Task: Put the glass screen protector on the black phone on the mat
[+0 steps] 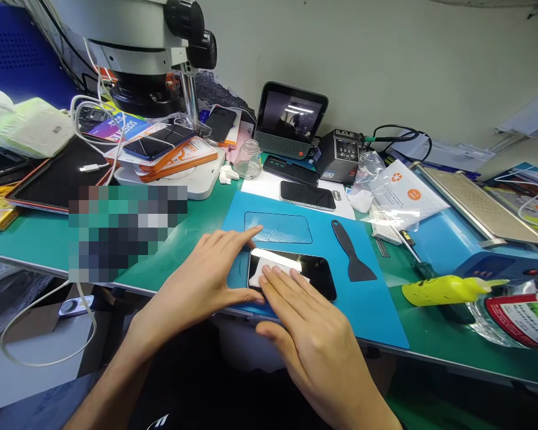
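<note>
Head view: a black phone is seen lying flat on the blue mat, near the front edge of the bench. A white cloth is pressed onto the phone's left half under the right hand, whose fingers are laid out flat and close together, gripping nothing. The phone's left end is braced by the left hand: its thumb is set against the near corner and its index finger along the far corner, the fingers spread and not closed around anything. A black scraper lies on the mat just right of the phone, apart from it. A yellow bottle lies on its side further right, off the mat. A second dark phone rests on white paper beyond the mat.

A risk is judged here: since the phone sits close to the bench's front edge, a hard wipe toward the body could slide it off the mat if the bracing hand slips. The scraper could also be knocked by a wide stroke.
</note>
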Demonstrator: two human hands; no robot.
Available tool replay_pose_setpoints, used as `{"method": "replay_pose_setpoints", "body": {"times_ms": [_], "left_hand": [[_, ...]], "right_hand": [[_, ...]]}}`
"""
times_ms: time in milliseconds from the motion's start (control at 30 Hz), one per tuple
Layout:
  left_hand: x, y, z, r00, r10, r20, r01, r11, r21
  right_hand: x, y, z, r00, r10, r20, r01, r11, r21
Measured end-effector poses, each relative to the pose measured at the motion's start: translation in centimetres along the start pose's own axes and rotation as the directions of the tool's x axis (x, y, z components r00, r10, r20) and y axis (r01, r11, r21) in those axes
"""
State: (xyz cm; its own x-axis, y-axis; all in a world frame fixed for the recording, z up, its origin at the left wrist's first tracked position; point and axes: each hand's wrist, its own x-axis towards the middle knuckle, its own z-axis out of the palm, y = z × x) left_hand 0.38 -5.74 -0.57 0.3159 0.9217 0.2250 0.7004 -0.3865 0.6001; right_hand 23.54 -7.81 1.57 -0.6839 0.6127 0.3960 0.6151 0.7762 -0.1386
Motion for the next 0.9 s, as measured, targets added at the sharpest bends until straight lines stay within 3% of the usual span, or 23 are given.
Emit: {"method": "replay_pose_setpoints", "body": {"times_ms": [267,500,800,900], "left_hand": [[-0.2,-0.6,0.2,0.997,0.07,0.019,-0.07,0.997,0.01],[-0.5,0.3,-0.5,0.998,0.014,0.054,-0.011,0.999,-0.046],[-0.4,-0.5,0.0,0.999,0.012,0.037,-0.01,0.998,-0.06],[-0.4,-0.3,-0.2,0.999,-0.001,0.053,0.005,0.998,-0.061]], "right_hand": [[2.6,-0.1,1.6,0.997,0.08,0.01,-0.081,0.996,0.045],[-0.7,-1.9,0.3,1.0,0.014,0.001,-0.014,0.996,0.09],[1.9,0.6,1.5,0.992,0.124,-0.018,-0.122,0.99,0.076],[1.3,0.2,1.4,0.992,0.12,-0.028,-0.118,0.991,0.066]]}}
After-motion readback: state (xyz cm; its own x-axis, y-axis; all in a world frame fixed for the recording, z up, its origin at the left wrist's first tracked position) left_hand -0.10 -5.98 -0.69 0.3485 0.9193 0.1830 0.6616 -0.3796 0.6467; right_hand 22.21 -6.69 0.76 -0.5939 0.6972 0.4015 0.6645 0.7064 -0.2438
